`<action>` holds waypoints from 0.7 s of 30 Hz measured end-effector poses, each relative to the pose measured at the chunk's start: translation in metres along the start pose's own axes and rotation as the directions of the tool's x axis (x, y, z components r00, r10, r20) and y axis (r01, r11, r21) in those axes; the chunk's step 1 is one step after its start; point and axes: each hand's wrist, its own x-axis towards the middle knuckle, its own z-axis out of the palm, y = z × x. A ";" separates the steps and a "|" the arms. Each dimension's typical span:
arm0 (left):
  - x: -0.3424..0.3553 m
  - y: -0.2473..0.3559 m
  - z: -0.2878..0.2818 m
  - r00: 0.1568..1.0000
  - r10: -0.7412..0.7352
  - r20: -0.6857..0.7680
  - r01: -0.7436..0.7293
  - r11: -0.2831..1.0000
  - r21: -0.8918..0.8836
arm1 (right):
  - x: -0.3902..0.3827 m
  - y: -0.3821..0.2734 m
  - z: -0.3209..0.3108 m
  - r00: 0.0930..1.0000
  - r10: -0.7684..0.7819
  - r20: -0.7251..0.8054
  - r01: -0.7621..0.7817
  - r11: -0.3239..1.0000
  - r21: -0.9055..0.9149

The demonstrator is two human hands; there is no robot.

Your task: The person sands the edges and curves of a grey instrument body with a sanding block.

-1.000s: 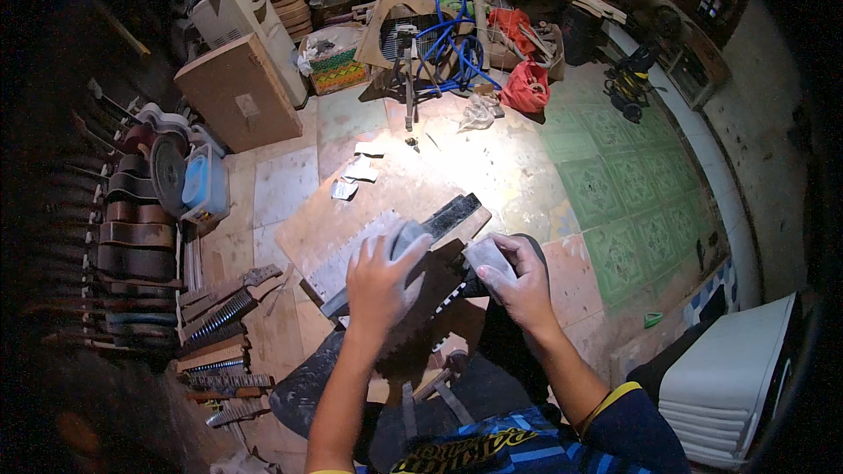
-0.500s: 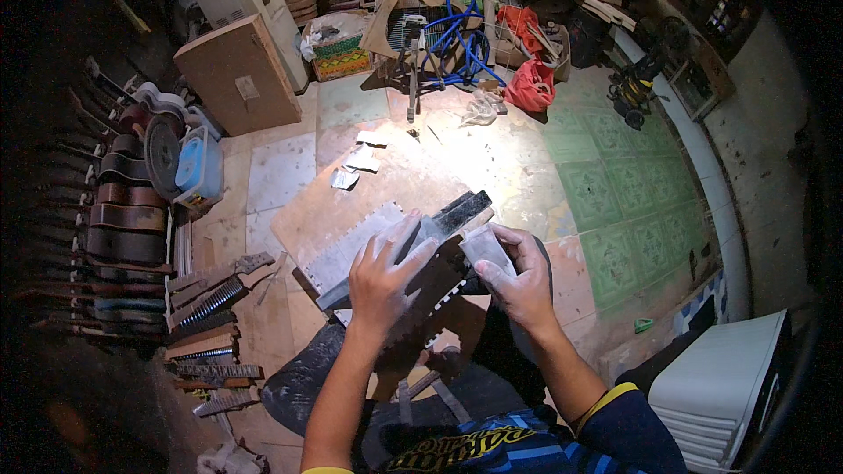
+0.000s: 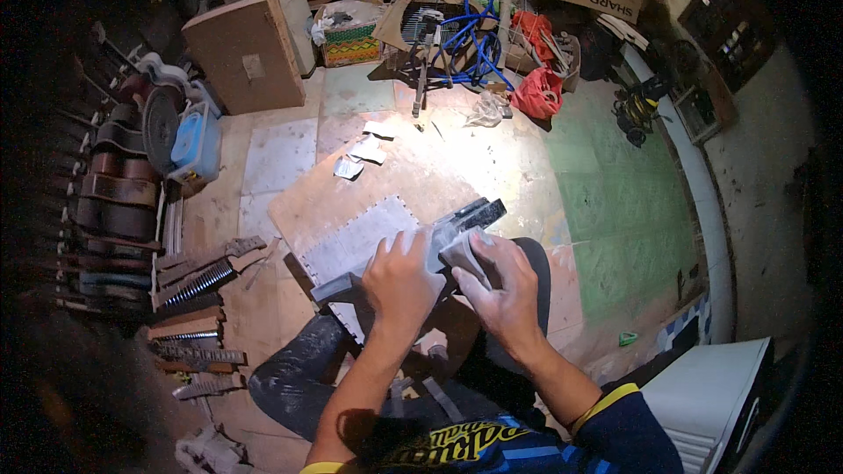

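Note:
A dark, dusty guitar neck [image 3: 481,213] lies slantwise across my lap, its black end pointing to the far right. My left hand [image 3: 402,283] is wrapped over its middle and covers that stretch. In my right hand [image 3: 505,290], a pale grey sanding block [image 3: 460,254] is gripped between thumb and fingers. The block sits against or just above the neck's right part; contact cannot be made out. A light grey foam mat [image 3: 356,233] with a toothed edge shows beneath the neck.
A brown board [image 3: 299,197] lies on the floor, with paper scraps [image 3: 364,151] on it. Guitar necks [image 3: 198,290] and guitar bodies [image 3: 118,189] line the left. Blue hose [image 3: 479,31], a red bag [image 3: 537,92] and boxes stand at the back. A white plastic piece [image 3: 711,395] is at right.
My right hand has brought the sanding block left, close to the neck, and turned it. My left hand has shifted slightly right and closed more around the neck. The view has tilted a little.

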 end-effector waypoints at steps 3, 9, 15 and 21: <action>-0.001 0.005 0.002 1.000 -0.004 0.011 0.004 1.000 -0.013 | 0.025 0.010 0.013 0.986 0.167 0.015 -0.168 0.970 0.176; 0.009 -0.002 -0.004 1.000 -0.016 -0.015 0.015 1.000 -0.026 | 0.006 0.012 0.014 0.997 0.078 -0.021 -0.075 0.992 0.105; 0.008 -0.004 -0.003 1.000 0.001 -0.011 -0.002 1.000 -0.027 | 0.000 0.000 0.008 0.998 -0.040 -0.038 0.040 0.999 0.005; 0.002 0.000 0.000 1.000 0.007 -0.029 -0.008 0.998 -0.058 | 0.016 0.008 0.019 0.983 0.180 -0.020 -0.174 0.970 0.169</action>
